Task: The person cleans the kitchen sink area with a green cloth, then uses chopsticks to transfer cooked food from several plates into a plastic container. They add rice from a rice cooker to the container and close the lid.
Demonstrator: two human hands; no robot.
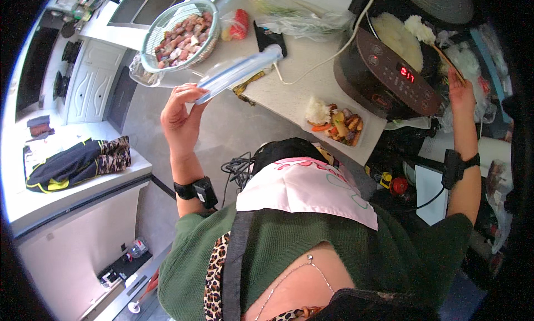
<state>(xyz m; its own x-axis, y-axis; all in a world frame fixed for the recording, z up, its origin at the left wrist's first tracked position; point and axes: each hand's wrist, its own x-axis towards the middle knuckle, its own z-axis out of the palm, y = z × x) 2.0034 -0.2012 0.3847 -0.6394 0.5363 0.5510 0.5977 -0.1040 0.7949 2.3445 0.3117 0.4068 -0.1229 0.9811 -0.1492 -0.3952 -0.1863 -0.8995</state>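
My left hand [183, 110] pinches one end of a clear, blue-tinted plastic lid [240, 74], seen almost edge-on above the counter. In my right hand [462, 94] is a wooden rice paddle [449, 64], its far end covered by a clump of white rice [419, 29]. That clump is over the open, dark rice cooker [388, 77], whose pot holds more rice [396, 33]. Near the counter's front edge sits a clear plastic food container [362, 142]. It contains white rice [318, 110] beside cooked vegetables and browned pieces [342, 125].
A pale green colander [146, 56] of raw meat chunks stands at the far left of the counter [267, 96]. Plastic-bagged greens [296, 12] lie at the back. A white cable [329, 61] crosses to the cooker. Plastic bags [463, 58] crowd the right side.
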